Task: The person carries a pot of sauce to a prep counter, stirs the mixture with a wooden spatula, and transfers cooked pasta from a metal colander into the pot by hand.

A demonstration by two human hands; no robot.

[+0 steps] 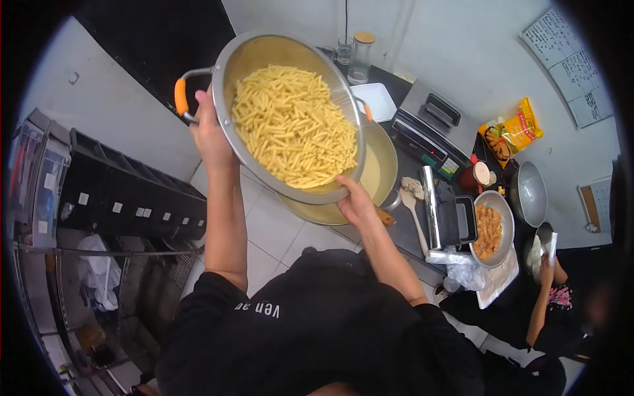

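A large metal colander [256, 54] full of short tube pasta [294, 125] is raised and tilted in front of me. My left hand [214, 135] grips its left side, near an orange-sleeved handle [181, 97]. With the thumb over the lower rim, my right hand [358, 203] holds the colander from the near right. Behind and below it is a wide pan [391, 146] with a pale creamy liquid, partly hidden by the colander. A wooden tool's end [384, 216] shows beside my right wrist.
On the counter are a scale [422, 138], a white tray [374, 101], a wooden spoon [415, 214], a foil roll [430, 204] and a bowl of orange-brown pieces [487, 231]. At right, a co-worker's hand [547, 269] is by a pan. Black drawers [132, 191] stand at left.
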